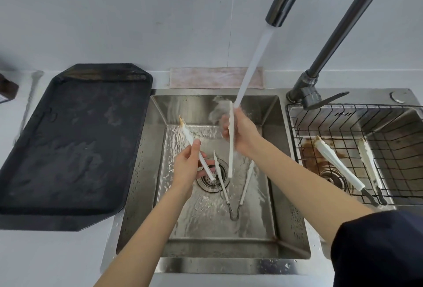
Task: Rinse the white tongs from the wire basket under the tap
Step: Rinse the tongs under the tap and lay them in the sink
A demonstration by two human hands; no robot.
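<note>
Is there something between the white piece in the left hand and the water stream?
Yes. The right hand holds another white piece upright under the water stream, taking that spot. The left hand holds its white piece off to the left, outside the stream.

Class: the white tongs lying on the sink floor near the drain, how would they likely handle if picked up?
The white tongs look wet, so probably slippery. Their thin arms suggest they are light. Splayed in a V, they would likely spring when squeezed.
</note>
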